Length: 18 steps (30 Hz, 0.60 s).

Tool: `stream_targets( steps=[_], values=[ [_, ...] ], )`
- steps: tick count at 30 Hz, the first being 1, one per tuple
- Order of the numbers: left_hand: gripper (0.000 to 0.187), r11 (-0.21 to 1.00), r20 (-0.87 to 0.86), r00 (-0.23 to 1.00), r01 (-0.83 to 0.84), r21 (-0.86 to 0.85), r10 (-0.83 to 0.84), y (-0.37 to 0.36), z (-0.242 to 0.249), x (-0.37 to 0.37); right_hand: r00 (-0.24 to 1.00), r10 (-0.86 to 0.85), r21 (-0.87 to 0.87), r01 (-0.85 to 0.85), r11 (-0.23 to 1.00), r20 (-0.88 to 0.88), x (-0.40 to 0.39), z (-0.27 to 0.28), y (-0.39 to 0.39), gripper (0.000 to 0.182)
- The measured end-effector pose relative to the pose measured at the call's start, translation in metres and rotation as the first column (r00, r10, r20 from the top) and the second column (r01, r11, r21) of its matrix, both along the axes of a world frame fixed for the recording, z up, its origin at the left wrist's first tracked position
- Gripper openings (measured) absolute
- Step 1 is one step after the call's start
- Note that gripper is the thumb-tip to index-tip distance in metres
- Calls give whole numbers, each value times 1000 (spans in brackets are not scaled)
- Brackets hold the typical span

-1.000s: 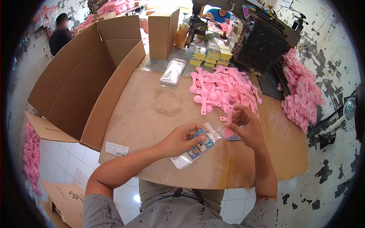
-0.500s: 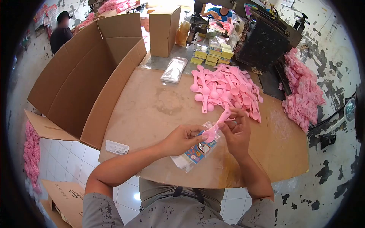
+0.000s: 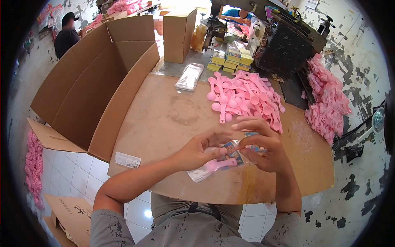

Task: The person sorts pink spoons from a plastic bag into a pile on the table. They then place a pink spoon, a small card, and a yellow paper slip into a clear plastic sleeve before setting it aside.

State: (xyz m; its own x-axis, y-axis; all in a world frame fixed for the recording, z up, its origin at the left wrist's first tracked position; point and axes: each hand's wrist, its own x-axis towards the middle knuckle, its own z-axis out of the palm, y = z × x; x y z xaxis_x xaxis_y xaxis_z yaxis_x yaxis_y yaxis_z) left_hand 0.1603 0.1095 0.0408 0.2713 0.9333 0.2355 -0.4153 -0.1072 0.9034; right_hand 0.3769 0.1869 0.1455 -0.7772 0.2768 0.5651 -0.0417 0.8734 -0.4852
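Note:
A clear plastic bag [image 3: 198,175] lies low over the table's near edge, with a pink spoon [image 3: 218,165] and a colourful printed card [image 3: 234,159] showing at it. My left hand [image 3: 197,151] grips the bag's upper part, thumb on top. My right hand [image 3: 265,150] is curled at the bag's other end, with thumb and fingertips close together; I cannot tell what they pinch. A second bit of blue print [image 3: 254,140] shows between and behind its fingers. Just beyond my hands is a heap of pink spoons [image 3: 247,94].
A large open carton [image 3: 82,86] stands at the left, with a stack of clear bags [image 3: 189,77] near it. Card bundles [image 3: 231,57] sit behind the spoons, beside a black machine [image 3: 284,43]. Pink bagged items [image 3: 327,99] hang at the right. Two people are in the background.
The pink spoon has gone from between my hands down to the bag, now lying across it. My right hand has let go of the spoon and curled near the bag's end.

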Motion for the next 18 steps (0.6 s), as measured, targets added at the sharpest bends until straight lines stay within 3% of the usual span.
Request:
stream_targets(
  steps=[3, 6, 9, 12, 18],
  values=[
    [46, 935, -356, 912, -71, 348, 202, 2, 2, -13, 954, -269, 419, 190, 888, 136, 2, 28, -18, 15],
    [55, 917, -408, 889, -33, 397, 208, -3, 2, -11, 938, -338, 398, 282, 873, 78, 1, 29, -19, 14],
    [48, 903, -420, 859, -103, 417, 292, -11, 10, -2, 936, -342, 216, 317, 923, 86, -4, 19, -23, 12],
    [35, 894, -369, 858, -201, 400, 358, -10, 8, 0, 943, -318, 188, 296, 936, 98, -5, 13, -23, 13],
    [21, 934, -210, 943, -188, 304, 259, -6, 4, 2, 964, -261, 103, 256, 961, 46, -10, 8, -25, 17]
  ],
)
